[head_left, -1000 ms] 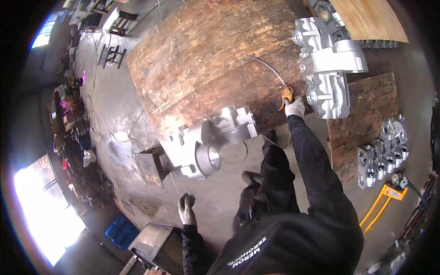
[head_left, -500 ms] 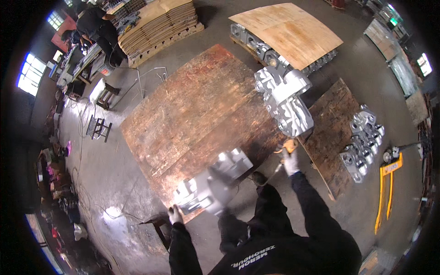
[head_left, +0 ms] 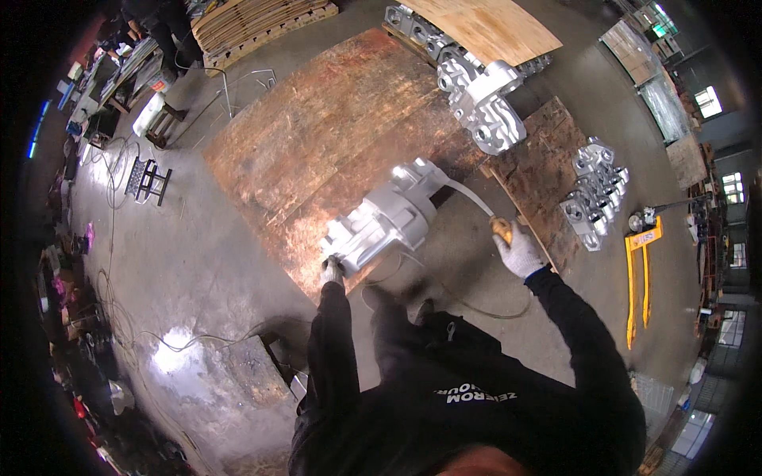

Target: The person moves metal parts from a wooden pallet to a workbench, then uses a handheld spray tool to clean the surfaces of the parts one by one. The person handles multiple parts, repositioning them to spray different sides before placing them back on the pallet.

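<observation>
A silver metal casting [head_left: 385, 222] lies tilted across the near edge of a worn wooden board [head_left: 317, 119]. My left hand [head_left: 332, 272], in a pale glove, is closed on its near left end. Off to the right, my gloved right hand [head_left: 520, 251] is wrapped round an orange-handled tool [head_left: 502, 230]. A long, pale curved shaft runs from that handle toward the casting's far right end; motion blur hides its exact kind and whether it touches. A thin hose loops below the right hand.
More silver castings [head_left: 488, 115] stand at the board's far right corner, beside a plywood-topped stack [head_left: 492, 28]. Another group [head_left: 594, 190] sits on a smaller board at right. A yellow pallet jack [head_left: 639, 238] stands beyond. A black step stool [head_left: 147, 181] is at left; a person works far left.
The casting has turned and now shows more of its side. My right hand, with the orange-handled tool, has moved nearer and away from the far castings. The view has shifted.
</observation>
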Demonstrator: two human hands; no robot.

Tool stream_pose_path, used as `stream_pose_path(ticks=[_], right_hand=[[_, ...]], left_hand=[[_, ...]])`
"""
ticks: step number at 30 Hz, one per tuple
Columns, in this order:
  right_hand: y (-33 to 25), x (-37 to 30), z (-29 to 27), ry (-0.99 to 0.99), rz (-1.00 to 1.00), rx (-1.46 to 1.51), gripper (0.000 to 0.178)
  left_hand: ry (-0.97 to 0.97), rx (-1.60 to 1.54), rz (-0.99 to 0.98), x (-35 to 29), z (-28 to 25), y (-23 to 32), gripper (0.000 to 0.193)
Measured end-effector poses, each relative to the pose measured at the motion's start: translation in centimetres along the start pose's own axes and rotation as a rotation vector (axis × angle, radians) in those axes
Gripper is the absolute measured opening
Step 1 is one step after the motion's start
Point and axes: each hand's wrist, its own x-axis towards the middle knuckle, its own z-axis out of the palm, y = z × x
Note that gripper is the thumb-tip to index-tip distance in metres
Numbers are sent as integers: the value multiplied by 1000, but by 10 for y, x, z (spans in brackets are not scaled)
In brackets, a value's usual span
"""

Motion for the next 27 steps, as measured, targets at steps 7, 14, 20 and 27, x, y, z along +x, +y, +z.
stream_pose_path(ticks=[7, 14, 20, 27], right_hand=[[35, -34, -20, 215, -22, 64, 58], [28, -193, 15, 159, -191, 446, 43], [-20, -208, 89, -29, -136, 515, 40], [-23, -197, 105, 48, -34, 198, 52]], left_hand=[[152, 161, 99, -24, 8, -25, 38], [59, 870, 272, -175, -19, -6, 48], [-92, 1265, 117, -306, -184, -15, 42], [-262, 1585, -134, -316, -273, -34, 38]])
